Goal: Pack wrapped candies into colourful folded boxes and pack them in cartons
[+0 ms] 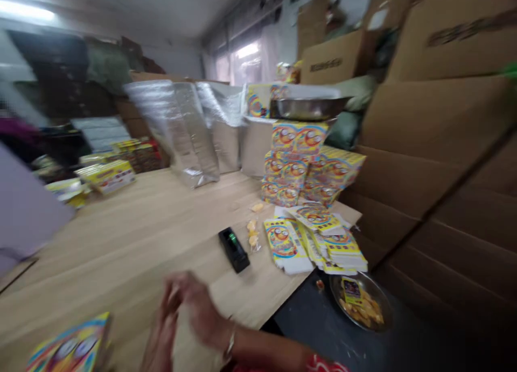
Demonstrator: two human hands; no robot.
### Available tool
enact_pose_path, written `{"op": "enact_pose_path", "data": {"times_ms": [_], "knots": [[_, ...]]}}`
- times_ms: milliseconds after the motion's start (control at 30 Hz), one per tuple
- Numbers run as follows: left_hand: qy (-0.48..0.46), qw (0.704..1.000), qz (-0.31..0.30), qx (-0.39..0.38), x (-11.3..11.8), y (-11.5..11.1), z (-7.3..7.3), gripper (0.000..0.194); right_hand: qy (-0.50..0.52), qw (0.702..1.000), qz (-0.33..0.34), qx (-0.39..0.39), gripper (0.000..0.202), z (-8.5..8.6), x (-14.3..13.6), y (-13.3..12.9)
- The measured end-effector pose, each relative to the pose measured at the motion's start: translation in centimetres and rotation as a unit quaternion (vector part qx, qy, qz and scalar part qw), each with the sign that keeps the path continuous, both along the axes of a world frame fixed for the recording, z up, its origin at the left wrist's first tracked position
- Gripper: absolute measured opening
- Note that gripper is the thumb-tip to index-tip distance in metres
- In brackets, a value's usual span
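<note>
Over the near part of the wooden table (153, 221), my left hand (162, 326) and my right hand (197, 307) are close together, their fingers smeared by motion. Whether they hold anything small cannot be made out. A bracelet circles my right wrist. To the left, at the bottom edge, lies a colourful printed box (70, 348) with cartoon eyes. Beyond my hands is a black tape dispenser (234, 250) with a green roll. Small packets (253, 234) lie just to its right, next to a pile of flat yellow printed cartons (283, 243).
Stacked printed boxes (285, 173) stand at the table's back right beneath a metal bowl (309, 108). Foil-lined cartons (189, 135) are behind. A metal bowl of packets (385, 307) sits low at right, near large cardboard boxes (424, 119). Yellow boxes (107, 176) are at far left.
</note>
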State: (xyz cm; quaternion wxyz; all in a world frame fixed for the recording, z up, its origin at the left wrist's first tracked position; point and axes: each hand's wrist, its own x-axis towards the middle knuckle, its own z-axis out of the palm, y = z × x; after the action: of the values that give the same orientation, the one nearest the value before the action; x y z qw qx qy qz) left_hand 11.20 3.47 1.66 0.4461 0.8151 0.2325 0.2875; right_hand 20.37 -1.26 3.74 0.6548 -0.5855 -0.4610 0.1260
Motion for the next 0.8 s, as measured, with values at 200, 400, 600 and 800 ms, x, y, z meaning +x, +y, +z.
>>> {"op": "enact_pose_path", "data": {"times_ms": [200, 400, 600, 800], "knots": [[-0.125, 0.957, 0.008, -0.263, -1.9, -0.7, 1.5, 0.052, 0.123, 0.989, 0.081, 0.022, 0.029, 1.2, 2.7, -2.5], [-0.175, 0.854, -0.041, -0.488, -1.5, -1.9, 3.4, 0.061, 0.040, 0.998, 0.054, 0.001, 0.016, 1.1, 3.3, -3.2], [-0.153, 0.845, -0.033, -0.511, -1.4, -2.5, 3.6, 0.062, -0.031, 0.999, 0.018, -0.001, 0.011, 1.2, 3.1, -3.4], [-0.059, 0.885, -0.038, -0.460, -1.4, -2.6, 2.1, 0.068, -0.151, 0.988, -0.012, -0.032, 0.015, 0.7, 3.3, -5.4]]}}
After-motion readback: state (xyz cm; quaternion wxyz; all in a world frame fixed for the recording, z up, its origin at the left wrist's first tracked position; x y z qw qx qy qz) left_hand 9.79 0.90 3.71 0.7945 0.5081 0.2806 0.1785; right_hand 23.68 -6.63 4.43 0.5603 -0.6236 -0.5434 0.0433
